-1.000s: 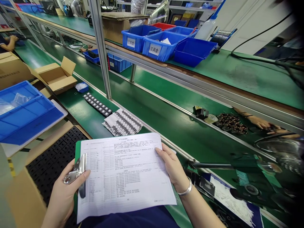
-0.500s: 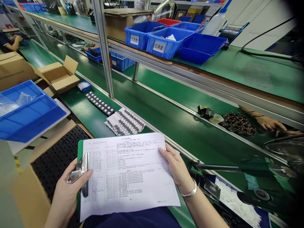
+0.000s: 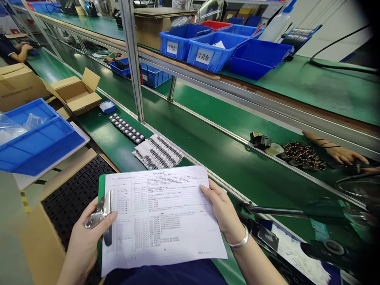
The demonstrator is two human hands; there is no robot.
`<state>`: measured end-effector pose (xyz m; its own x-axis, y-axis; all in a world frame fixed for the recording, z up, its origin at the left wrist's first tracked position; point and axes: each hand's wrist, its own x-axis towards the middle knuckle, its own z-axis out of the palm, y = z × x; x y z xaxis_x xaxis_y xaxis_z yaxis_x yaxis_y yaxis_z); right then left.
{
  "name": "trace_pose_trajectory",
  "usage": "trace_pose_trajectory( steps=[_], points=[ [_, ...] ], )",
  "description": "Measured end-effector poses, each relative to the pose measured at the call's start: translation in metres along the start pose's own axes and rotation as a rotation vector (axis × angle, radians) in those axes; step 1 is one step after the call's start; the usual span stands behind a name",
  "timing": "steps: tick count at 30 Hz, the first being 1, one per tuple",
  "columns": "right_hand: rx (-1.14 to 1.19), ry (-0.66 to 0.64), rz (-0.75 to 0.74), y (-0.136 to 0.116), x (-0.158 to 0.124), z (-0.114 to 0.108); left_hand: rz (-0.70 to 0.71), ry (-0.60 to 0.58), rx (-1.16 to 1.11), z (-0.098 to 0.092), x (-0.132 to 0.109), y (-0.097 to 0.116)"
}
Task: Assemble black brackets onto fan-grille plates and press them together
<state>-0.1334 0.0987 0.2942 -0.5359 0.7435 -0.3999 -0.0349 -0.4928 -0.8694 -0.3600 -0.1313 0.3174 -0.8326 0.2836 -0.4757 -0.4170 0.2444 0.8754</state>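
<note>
I hold a green clipboard [image 3: 101, 183] with a printed white sheet [image 3: 162, 215] on it, low in the middle of the head view. My left hand [image 3: 81, 245] grips the clipboard's left edge, thumb pressed beside the metal clip [image 3: 99, 213]. My right hand [image 3: 221, 209], with a silver bracelet at the wrist, holds the sheet's right edge, fingers curled round it. Just beyond the sheet lie a white tray of small dark parts [image 3: 157, 152] and a black strip of round parts [image 3: 127, 128] on the green belt.
A cardboard box with a black grid tray [image 3: 71, 194] stands at my left, a blue bin [image 3: 35, 136] behind it. An open carton [image 3: 77, 92] sits farther back. Blue labelled bins [image 3: 208, 55] stand on the upper shelf. Another person's hand [image 3: 341, 152] rests by copper coils [image 3: 303, 154] at right.
The view has drifted slightly, so everything sits a little farther right and lower. Both hands keep the same hold on the clipboard and sheet.
</note>
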Motion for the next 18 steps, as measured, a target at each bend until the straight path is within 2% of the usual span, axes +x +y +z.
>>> trace_pose_trajectory(
  steps=[11,18],
  points=[
    [0.003,-0.002,-0.060,0.002,0.002,0.000,0.022,0.030,0.016,-0.010,0.010,-0.014],
    [0.006,-0.007,-0.079,0.002,0.002,0.000,0.043,0.030,0.025,-0.004,0.010,-0.010]
  ],
)
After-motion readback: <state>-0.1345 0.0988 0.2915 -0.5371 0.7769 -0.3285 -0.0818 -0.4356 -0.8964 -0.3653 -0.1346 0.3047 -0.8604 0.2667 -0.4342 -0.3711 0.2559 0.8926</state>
